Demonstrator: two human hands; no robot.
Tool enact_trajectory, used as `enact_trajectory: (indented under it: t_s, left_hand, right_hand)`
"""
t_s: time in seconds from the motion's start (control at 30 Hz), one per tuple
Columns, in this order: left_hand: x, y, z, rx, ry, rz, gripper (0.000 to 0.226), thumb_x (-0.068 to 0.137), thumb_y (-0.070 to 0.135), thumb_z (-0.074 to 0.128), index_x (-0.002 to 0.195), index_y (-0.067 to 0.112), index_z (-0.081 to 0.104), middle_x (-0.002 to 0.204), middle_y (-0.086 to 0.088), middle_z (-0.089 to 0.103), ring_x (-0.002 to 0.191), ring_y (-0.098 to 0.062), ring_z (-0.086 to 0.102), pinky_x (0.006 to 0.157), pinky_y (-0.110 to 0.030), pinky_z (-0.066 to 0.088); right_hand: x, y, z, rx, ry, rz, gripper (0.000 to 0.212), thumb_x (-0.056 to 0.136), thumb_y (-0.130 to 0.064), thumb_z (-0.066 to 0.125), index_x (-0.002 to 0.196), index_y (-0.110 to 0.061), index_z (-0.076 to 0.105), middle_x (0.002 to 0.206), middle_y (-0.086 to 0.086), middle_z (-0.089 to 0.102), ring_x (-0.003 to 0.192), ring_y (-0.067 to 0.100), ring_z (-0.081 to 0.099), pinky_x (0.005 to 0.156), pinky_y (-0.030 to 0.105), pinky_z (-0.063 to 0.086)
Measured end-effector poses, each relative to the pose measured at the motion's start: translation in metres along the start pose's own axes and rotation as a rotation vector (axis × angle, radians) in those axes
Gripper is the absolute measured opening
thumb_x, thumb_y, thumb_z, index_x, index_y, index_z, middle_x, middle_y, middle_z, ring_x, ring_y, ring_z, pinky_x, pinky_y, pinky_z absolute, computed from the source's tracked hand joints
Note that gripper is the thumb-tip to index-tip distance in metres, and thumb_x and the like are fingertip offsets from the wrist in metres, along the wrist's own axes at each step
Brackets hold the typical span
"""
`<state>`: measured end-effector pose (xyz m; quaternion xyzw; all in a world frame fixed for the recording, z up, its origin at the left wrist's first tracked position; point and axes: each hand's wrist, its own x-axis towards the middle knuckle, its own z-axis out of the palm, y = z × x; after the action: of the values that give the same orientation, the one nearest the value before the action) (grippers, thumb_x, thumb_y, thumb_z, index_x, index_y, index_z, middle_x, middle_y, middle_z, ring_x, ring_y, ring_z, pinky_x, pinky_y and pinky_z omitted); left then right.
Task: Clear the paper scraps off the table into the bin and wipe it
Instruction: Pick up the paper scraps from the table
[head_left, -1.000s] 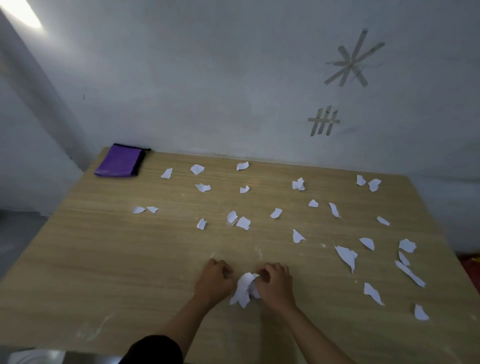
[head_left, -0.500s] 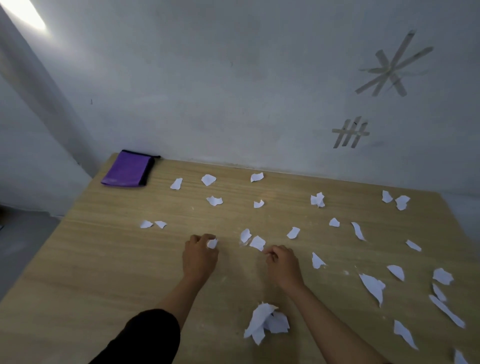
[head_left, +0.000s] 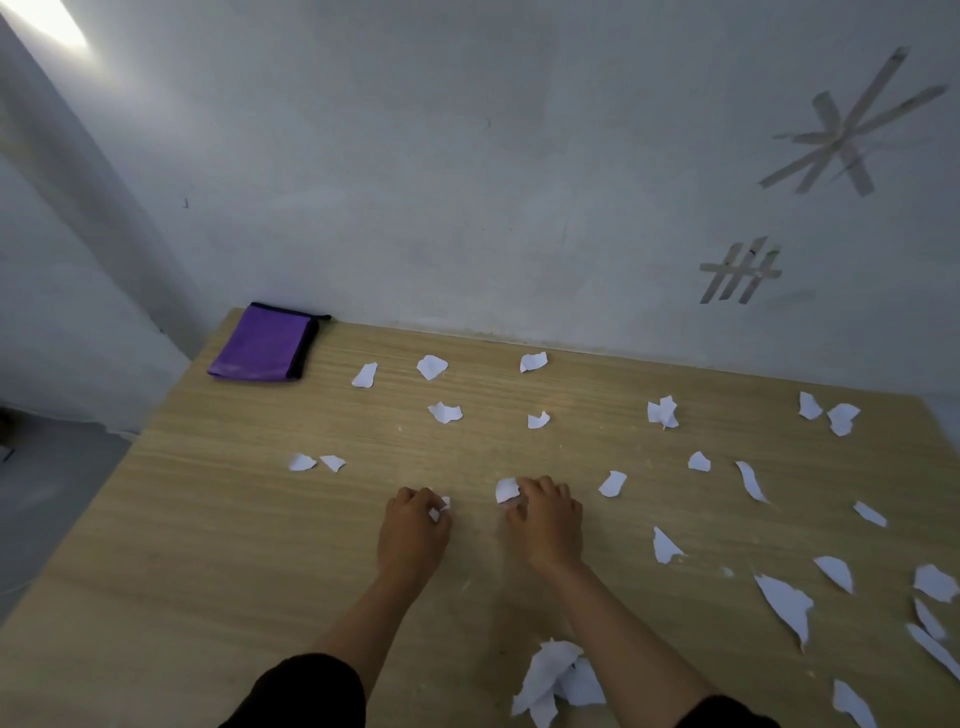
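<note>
Gathering step: left hand (head_left: 413, 530) pinches a small white paper scrap (head_left: 438, 509); right hand (head_left: 545, 512) closes on another white scrap (head_left: 506, 490), mid-frame on the wooden desk (head_left: 208, 545). Next, probably: add both to the white paper pile (head_left: 556, 680), lower centre.

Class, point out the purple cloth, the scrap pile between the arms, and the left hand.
Purple cloth (head_left: 260, 345), head view, middle of its top face.
Scrap pile (head_left: 556, 680), head view, its centre.
Left hand (head_left: 413, 530), head view, back of hand.

Both forearms are bare — the left hand (head_left: 413, 535) and right hand (head_left: 548, 525) wear no gloves, rings or watch. Dark sleeves (head_left: 296, 693) (black, apparently) end near the elbows.
</note>
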<state>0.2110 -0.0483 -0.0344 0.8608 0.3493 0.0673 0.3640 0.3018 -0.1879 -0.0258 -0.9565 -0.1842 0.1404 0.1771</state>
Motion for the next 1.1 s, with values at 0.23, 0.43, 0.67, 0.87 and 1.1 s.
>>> enact_trajectory:
  t_s: [0.23,0.43,0.67,0.87,1.1]
  left_hand:
    - [-0.003,-0.006,0.000,-0.051,-0.012,0.042,0.010,0.086,0.021,0.062,0.081,0.011,0.064,0.087,0.003,0.050,0.093,-0.019,0.049,0.075,-0.026,0.041]
    - [-0.002,-0.009,0.000,-0.048,-0.019,0.066,0.013,0.085,0.023,0.063,0.079,0.013,0.064,0.084,0.005,0.050,0.088,-0.019,0.050,0.073,-0.027,0.043]
    - [0.001,-0.015,0.001,-0.101,-0.077,0.066,0.017,0.086,0.034,0.060,0.074,0.022,0.059,0.077,0.005,0.062,0.080,-0.018,0.059,0.069,-0.036,0.052]
    - [0.002,-0.017,0.002,-0.148,-0.085,0.058,0.017,0.083,0.028,0.066,0.069,0.028,0.055,0.073,0.002,0.064,0.076,-0.020,0.059,0.066,-0.032,0.048]
    - [-0.004,0.002,-0.001,-0.409,-0.105,-0.073,0.007,0.081,0.020,0.069,0.084,0.014,0.068,0.076,0.005,0.068,0.072,-0.008,0.062,0.058,-0.004,0.042]
  right_hand:
    - [0.004,-0.009,0.008,0.051,0.104,0.147,0.032,0.086,-0.031,0.050,0.116,-0.023,0.057,0.114,-0.003,0.062,0.111,0.020,0.048,0.098,0.034,0.027]
    - [0.010,-0.023,0.005,-0.025,0.065,0.182,0.023,0.088,-0.021,0.049,0.109,-0.016,0.057,0.104,0.004,0.067,0.103,0.022,0.056,0.097,0.032,0.028]
    - [0.012,-0.019,-0.001,0.205,0.150,0.217,0.024,0.079,-0.036,0.056,0.092,-0.015,0.052,0.099,0.002,0.059,0.101,0.025,0.051,0.089,0.038,0.033]
    - [0.021,-0.006,0.003,0.003,-0.006,-0.088,0.040,0.088,-0.025,0.056,0.128,-0.025,0.050,0.125,-0.001,0.049,0.114,0.024,0.042,0.096,0.035,0.035]
    - [0.021,0.003,-0.012,0.483,-0.022,0.113,0.003,0.083,-0.012,0.064,0.084,-0.010,0.066,0.088,0.002,0.060,0.081,0.017,0.058,0.067,0.022,0.040]
